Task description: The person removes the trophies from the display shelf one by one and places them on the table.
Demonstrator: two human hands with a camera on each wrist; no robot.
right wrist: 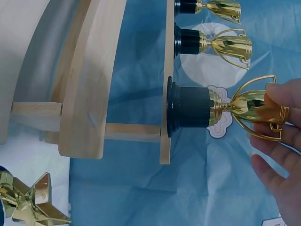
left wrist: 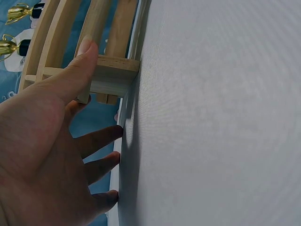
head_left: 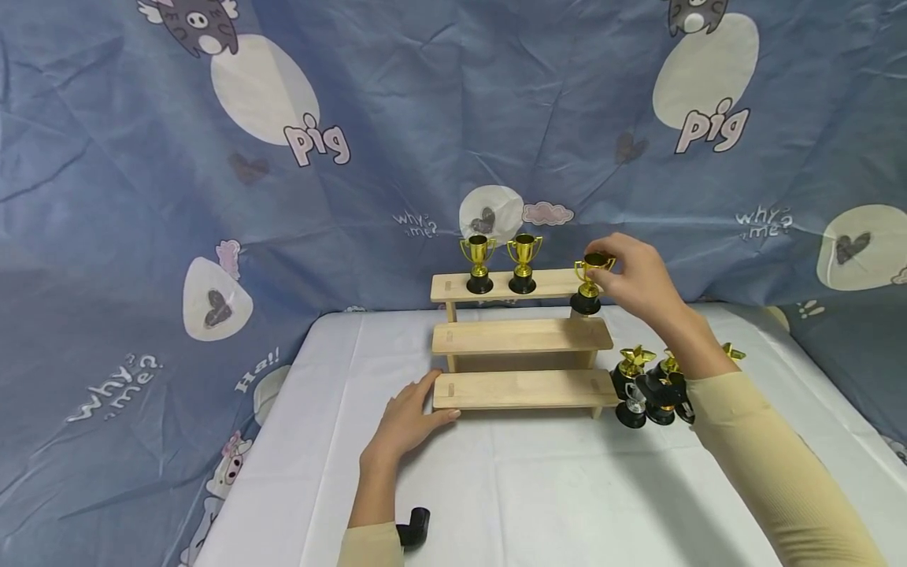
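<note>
A three-step wooden display shelf [head_left: 520, 337] stands at the far side of the table. My left hand [head_left: 405, 417] holds the left end of its bottom step, thumb at the front edge, the other fingers spread beside it. My right hand [head_left: 634, 279] grips a small gold trophy cup [right wrist: 254, 104] by its bowl and handle, between thumb and fingers. The cup is upright, its black base right at the top step's right end. Two matching trophy cups, one left [head_left: 479, 264] and one nearer the middle [head_left: 523, 264], stand on that same step.
Several star-topped trophies [head_left: 635, 362] and a small silver-coloured cup [head_left: 633, 405] stand right of the shelf, partly hidden by my right forearm. White cloth covers the table [head_left: 524, 488]. A blue patterned curtain [head_left: 397, 94] hangs close behind.
</note>
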